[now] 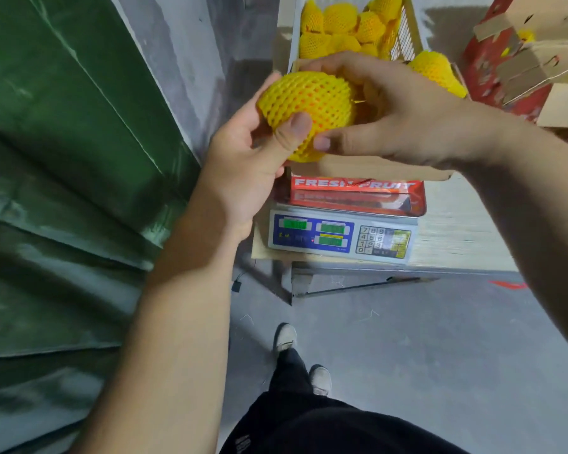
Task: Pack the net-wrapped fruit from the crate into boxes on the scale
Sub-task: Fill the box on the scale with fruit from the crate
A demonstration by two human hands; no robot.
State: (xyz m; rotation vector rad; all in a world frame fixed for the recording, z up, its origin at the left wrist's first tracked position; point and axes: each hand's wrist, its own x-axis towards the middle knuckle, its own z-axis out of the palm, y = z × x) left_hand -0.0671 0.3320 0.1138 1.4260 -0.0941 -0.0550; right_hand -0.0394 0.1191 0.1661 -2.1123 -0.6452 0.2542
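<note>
My left hand (243,162) grips a fruit in yellow foam net (309,106) from below, thumb pressed on its front. My right hand (397,116) curls over the same fruit from the right, thumb under it. Both hold it above a red "FRESH FRUIT" box (354,191) that stands on a blue-faced electronic scale (338,235). Behind, a white plastic crate (407,40) holds several more net-wrapped fruits (341,27). Another wrapped fruit (436,70) lies to the right of the crate. The box's inside is hidden by my hands.
Green tarpaulin-covered stacks (63,158) fill the left side. More red cardboard boxes (522,60) with open flaps stand at the upper right. The scale rests on a low wooden bench (456,234). My legs and shoes (286,339) stand on grey concrete floor.
</note>
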